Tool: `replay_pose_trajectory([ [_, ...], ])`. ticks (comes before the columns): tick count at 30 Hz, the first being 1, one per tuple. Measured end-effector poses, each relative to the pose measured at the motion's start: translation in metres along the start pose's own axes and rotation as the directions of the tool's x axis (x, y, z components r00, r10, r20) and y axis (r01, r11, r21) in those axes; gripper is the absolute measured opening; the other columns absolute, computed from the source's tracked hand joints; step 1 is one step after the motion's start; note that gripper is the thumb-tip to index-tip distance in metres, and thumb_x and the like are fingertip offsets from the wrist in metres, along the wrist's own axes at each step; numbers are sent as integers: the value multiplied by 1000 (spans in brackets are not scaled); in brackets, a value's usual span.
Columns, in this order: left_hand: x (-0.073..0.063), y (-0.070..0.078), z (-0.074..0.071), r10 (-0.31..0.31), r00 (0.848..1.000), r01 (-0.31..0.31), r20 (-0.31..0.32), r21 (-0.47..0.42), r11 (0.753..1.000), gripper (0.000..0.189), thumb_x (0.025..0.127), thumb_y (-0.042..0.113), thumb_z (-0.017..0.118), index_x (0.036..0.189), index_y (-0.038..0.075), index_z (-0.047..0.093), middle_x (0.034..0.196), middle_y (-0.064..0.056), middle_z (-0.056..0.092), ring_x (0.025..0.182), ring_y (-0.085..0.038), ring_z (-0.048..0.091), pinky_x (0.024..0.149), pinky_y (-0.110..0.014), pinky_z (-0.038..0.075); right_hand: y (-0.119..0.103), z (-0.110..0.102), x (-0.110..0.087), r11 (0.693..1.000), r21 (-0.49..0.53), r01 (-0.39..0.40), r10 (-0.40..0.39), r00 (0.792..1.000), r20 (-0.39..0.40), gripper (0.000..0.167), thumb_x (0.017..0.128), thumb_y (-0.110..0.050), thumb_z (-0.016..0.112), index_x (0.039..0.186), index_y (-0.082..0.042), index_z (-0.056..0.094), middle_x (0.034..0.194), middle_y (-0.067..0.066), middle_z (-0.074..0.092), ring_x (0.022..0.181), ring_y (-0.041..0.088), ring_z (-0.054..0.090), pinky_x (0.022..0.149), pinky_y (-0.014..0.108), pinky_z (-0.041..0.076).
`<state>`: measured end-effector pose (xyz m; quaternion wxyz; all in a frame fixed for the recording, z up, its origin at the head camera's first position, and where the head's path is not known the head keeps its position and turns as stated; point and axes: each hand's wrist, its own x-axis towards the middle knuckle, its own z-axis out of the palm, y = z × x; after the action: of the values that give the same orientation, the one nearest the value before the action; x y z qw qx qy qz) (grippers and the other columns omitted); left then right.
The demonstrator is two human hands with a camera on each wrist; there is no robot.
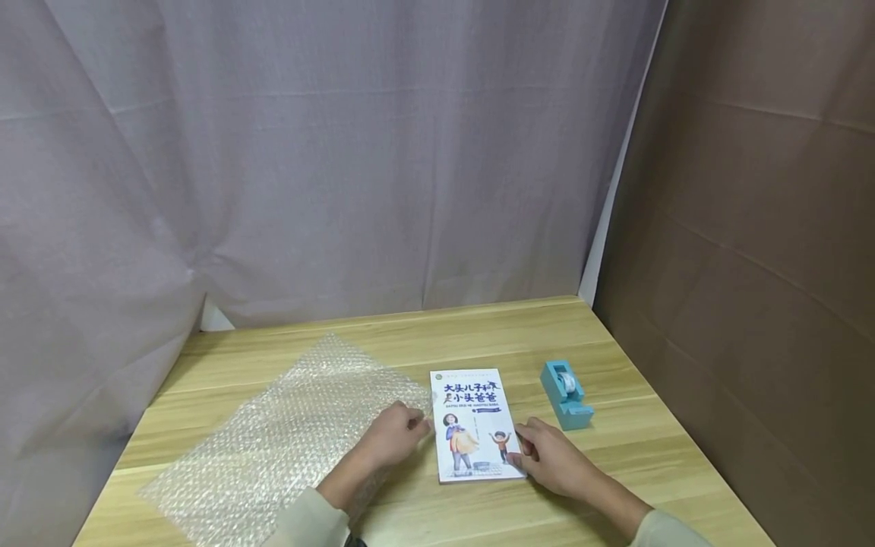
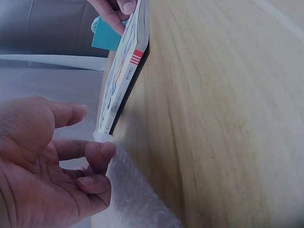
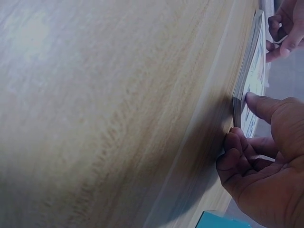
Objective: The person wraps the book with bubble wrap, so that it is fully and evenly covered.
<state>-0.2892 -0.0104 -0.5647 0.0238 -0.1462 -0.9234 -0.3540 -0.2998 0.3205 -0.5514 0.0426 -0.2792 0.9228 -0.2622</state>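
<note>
A thin white book, with Chinese characters and two drawn figures on its cover, lies on the wooden table. My right hand pinches its lower right edge. In the right wrist view the thumb is on the cover and the other fingers are curled at the edge. Just off the book's left side is my left hand, over the bubble wrap. Its fingers are loosely bent with nothing between them in the left wrist view. The book's spine faces that hand, and its near corner meets the wrap.
A blue tape dispenser holding a roll of clear tape stands right of the book. Grey cloth hangs behind the wooden table, and a brown panel closes off the right side.
</note>
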Motion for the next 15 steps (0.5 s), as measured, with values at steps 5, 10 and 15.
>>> replay_pose_trajectory([
  [5,2,-4,4,16,1000,-16,-7,5,1000,35,109,37,65,81,17,69,77,3,52,74,-13,47,61,-29,42,0,1,1,1000,-5,25,-25,1000,-2,31,100,-26,83,83,-19,58,82,-4,48,69,1,38,60,20,35],
  [10,-1,19,-8,-32,999,32,39,-9,999,27,108,29,68,91,10,78,80,0,56,79,-14,49,66,-31,45,-1,1,3,999,1,38,-38,999,-2,33,100,-25,83,82,-19,57,82,-4,48,70,1,39,60,20,35],
  [15,0,27,-8,-94,994,96,62,-39,995,26,106,27,71,103,3,82,81,1,56,78,-13,49,65,-29,45,-1,1,6,999,10,47,-47,999,4,33,101,-25,82,82,-19,56,82,-4,47,70,1,39,60,20,35],
])
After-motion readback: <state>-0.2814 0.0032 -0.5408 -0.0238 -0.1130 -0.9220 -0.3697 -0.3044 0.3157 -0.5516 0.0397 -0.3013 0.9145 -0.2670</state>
